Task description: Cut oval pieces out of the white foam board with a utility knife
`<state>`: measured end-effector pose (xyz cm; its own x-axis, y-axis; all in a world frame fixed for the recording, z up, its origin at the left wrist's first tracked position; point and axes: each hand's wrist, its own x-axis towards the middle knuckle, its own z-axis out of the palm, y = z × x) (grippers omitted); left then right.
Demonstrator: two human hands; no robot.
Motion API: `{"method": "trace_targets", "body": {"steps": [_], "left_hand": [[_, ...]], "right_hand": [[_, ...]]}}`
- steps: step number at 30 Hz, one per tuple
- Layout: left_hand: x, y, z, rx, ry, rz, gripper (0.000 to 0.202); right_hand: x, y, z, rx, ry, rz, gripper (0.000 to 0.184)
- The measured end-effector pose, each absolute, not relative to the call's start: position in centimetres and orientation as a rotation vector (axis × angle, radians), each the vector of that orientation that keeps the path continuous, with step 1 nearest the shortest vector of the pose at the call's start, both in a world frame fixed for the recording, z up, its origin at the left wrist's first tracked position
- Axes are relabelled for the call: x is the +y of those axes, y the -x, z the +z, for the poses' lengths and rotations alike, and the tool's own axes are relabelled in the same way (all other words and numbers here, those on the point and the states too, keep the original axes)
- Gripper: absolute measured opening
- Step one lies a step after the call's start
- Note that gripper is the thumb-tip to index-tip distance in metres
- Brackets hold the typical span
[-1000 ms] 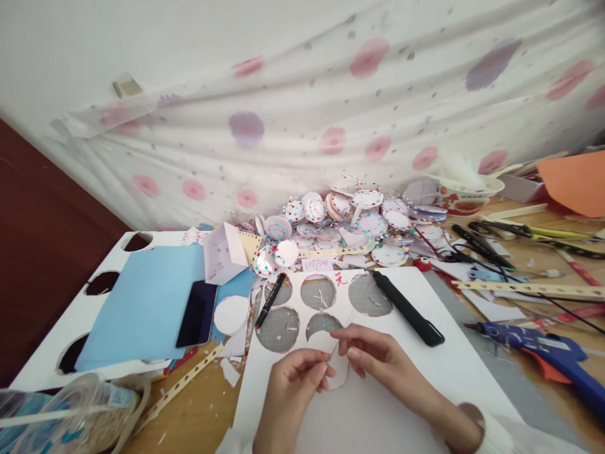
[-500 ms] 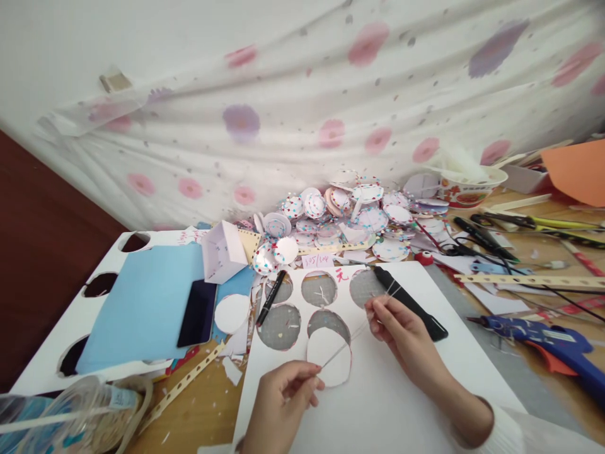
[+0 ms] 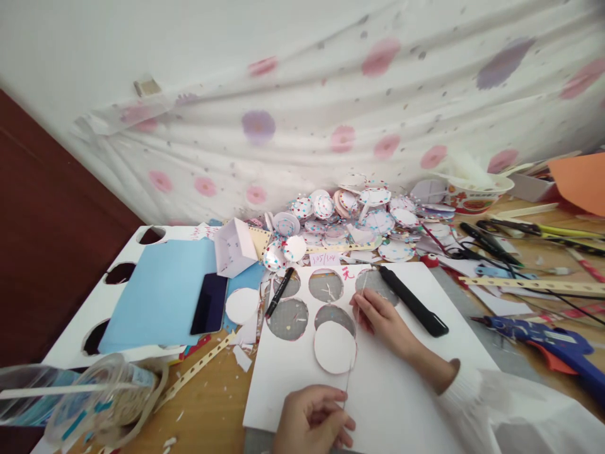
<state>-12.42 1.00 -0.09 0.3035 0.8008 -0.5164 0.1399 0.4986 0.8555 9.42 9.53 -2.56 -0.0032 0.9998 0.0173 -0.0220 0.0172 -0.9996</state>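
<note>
A thin pale strand (image 3: 348,380) is pinched between the fingertips of my left hand (image 3: 314,421), low over the white sheet. The other part of the strand is at my right hand (image 3: 380,320), whose thumb and forefinger are pinched on it, with an end sticking up above them. Between my hands, to the left of the strand, a white paper disc (image 3: 334,347) lies partly over a round hole in the white sheet (image 3: 406,391). Several round holes are cut through this sheet. Whether the strand is thread or a glue string I cannot tell.
A black marker (image 3: 280,292) and a black cutter-like tool (image 3: 413,301) lie on the sheet. Decorated discs (image 3: 378,222) are heaped behind. A phone (image 3: 208,304) and blue paper (image 3: 151,296) are left; a blue glue gun (image 3: 543,343) is right.
My left hand has moved down and right, my right hand slightly left. The strand between them has turned from slanting to nearly upright. The camera view has shifted a little.
</note>
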Motion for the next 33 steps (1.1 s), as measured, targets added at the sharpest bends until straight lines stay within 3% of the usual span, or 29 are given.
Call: {"method": "trace_targets", "body": {"steps": [5,16,24,33], "left_hand": [[1.6,11.4,1.1,1.203,-1.021,0.495,0.030],[5.4,9.2,5.5,1.049,-1.186,0.665,0.027],[4.5,9.7,2.4,1.144,-1.456,0.594,0.006],[4.1,10.0,1.7,1.189,-1.588,0.457,0.007]], "right_hand": [[10.0,-9.6,-0.3,-1.267,1.174,1.219,0.049],[11.6,-8.5,9.6,-1.318,0.981,1.083,0.039],[9.3,-7.3,7.8,-1.383,1.035,1.017,0.037],[8.8,-7.0,6.0,-1.432,1.124,1.034,0.036]]}}
